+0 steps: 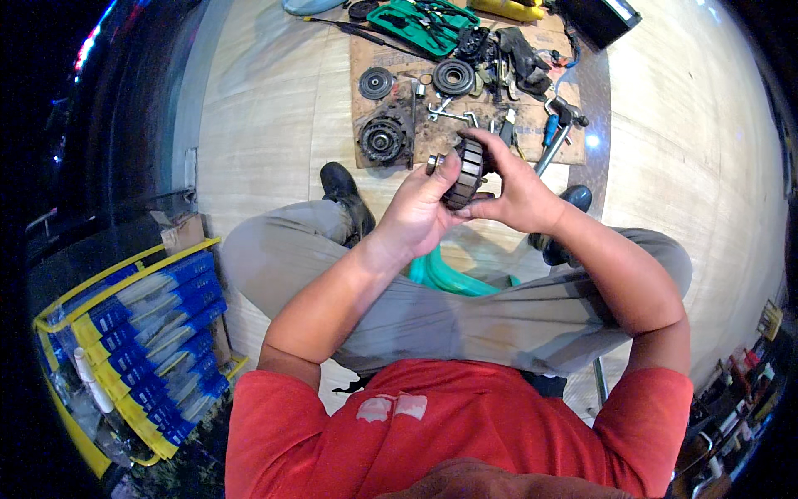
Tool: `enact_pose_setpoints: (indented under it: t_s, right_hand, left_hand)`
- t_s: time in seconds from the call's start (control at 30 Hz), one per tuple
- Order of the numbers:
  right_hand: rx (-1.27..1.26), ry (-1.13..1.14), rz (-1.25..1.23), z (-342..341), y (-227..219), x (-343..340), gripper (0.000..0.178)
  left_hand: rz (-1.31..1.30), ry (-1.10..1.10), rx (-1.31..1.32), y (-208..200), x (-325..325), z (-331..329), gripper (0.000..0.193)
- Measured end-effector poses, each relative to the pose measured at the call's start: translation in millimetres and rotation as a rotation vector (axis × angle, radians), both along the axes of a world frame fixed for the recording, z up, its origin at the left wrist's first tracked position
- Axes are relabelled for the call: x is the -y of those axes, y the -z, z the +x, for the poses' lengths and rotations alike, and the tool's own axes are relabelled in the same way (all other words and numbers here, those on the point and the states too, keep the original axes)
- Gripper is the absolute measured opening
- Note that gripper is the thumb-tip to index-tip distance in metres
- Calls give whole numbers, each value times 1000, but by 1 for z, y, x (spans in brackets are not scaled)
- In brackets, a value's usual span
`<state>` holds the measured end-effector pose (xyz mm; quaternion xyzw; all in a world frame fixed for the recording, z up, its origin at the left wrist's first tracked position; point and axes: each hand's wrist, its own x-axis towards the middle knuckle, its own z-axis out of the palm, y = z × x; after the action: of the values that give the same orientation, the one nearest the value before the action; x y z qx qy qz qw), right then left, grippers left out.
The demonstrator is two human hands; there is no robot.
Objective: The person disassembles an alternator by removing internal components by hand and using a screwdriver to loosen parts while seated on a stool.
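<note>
Cardboard, brown and smudged dark (366,55), lay flat on the pale tiled floor (270,108), and just on the near side of it sat a person in a red shirt (499,424) and grey trousers (416,328), knees wide. Between both hands, above the gap between two black shoes (346,195), was a dark metal cylinder with a slotted rim (468,175). The left hand (422,204) pinched it from the left, thumb laid along its side; its fingers were mostly hidden from me. The right hand (519,190) was curved like a C about the other side, index finger over the top, thumb near the bottom edge. On the cardboard I saw a round grey-black pulley (453,77), a smaller ribbed black disc (376,82) and, below that disc, a grimy metal housing (384,138). A green plastic tool case (384,18) lay open at the far side; a black-headed hammer (568,111) rested near the right edge.
</note>
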<state>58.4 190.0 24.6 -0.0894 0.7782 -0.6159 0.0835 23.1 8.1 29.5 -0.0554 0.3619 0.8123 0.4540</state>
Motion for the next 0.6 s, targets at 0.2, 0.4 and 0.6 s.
enact_pose_setpoints:
  t_s: [0.2,0.4,0.6]
  right_hand:
    - [101,-22,-149,-8,-3,-5,98]
    - [128,-21,-207,-18,-16,-12,102]
    - [107,-15,-162,-20,-12,-18,105]
  left_hand:
    - [63,3,64,-3,7,0,57]
    - [317,-92,93,-13,15,-5,40]
    - [246,-187,73,-17,13,-6,50]
